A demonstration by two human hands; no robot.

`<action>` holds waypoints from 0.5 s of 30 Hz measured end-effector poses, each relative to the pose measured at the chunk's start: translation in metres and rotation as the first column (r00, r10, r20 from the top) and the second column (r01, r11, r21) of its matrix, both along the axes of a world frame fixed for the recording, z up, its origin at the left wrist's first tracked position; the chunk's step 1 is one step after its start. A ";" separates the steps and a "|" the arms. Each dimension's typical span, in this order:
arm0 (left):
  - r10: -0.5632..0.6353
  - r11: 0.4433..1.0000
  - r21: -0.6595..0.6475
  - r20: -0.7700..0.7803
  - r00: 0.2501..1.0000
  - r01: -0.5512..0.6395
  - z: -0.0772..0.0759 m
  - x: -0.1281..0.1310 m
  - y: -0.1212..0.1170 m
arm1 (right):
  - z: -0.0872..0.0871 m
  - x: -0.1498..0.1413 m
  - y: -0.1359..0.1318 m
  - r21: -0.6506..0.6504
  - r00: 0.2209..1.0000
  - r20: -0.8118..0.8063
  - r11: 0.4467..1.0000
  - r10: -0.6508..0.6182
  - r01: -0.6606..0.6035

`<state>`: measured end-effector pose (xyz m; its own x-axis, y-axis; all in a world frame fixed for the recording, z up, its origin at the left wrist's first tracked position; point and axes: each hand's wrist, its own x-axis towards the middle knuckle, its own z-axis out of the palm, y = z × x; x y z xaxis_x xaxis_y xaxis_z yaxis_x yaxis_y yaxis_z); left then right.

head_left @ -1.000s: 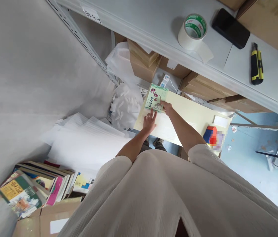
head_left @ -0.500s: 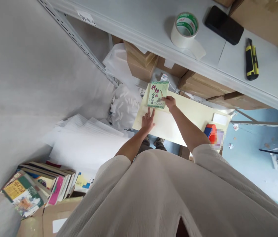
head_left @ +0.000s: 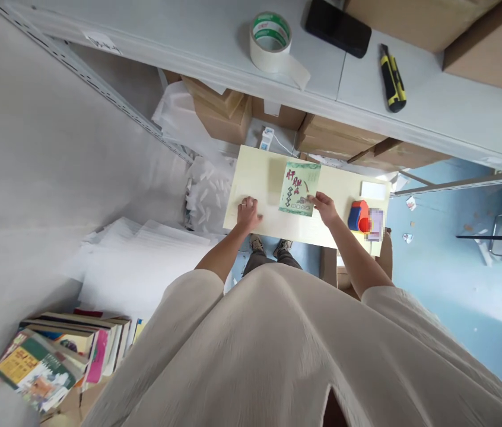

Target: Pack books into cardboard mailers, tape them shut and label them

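A light green book (head_left: 299, 188) with red and dark Chinese lettering on its cover is held by its right edge in my right hand (head_left: 326, 209). It is above the pale yellow tabletop (head_left: 273, 222), with a shadow to its left. My left hand (head_left: 248, 216) rests on the left part of the tabletop, apart from the book. Its fingers are curled in and its thumb points to the right; nothing shows in it.
A red and blue tape dispenser (head_left: 358, 217) sits at the table's right end, near a white box (head_left: 372, 190). The shelf above holds a tape roll (head_left: 270, 44), a black phone-like object (head_left: 338, 28) and a utility knife (head_left: 392, 79). White foam sheets (head_left: 130, 261) and stacked books (head_left: 41, 367) lie to the left.
My right hand has moved the book to the right across the table. My left hand has come away from the book's lower edge, and its stretched fingers have curled. The camera view has shifted.
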<state>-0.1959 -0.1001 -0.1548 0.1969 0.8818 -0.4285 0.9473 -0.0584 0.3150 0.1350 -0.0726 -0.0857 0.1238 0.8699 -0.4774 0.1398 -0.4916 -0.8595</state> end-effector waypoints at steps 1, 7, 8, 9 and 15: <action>-0.007 1.000 -0.002 -0.008 1.000 0.007 0.001 0.000 0.001 | -0.001 0.000 -0.013 -0.012 0.999 -0.036 1.000 0.014 -0.015; -0.037 0.999 -0.040 -0.031 0.999 0.036 0.001 -0.003 0.006 | -0.028 -0.019 -0.064 -0.105 0.980 -0.186 0.990 0.069 -0.090; -0.043 0.998 -0.043 -0.035 0.998 0.041 0.001 -0.004 0.007 | -0.035 -0.023 -0.069 -0.114 0.978 -0.196 0.989 0.072 -0.096; -0.048 0.998 -0.045 -0.039 0.998 0.046 0.000 -0.004 0.007 | -0.041 -0.027 -0.072 -0.127 0.977 -0.199 0.987 0.071 -0.098; -0.082 0.996 -0.051 -0.054 0.995 0.080 0.003 -0.009 0.003 | -0.074 -0.041 -0.081 -0.259 0.991 0.120 0.965 0.065 -0.032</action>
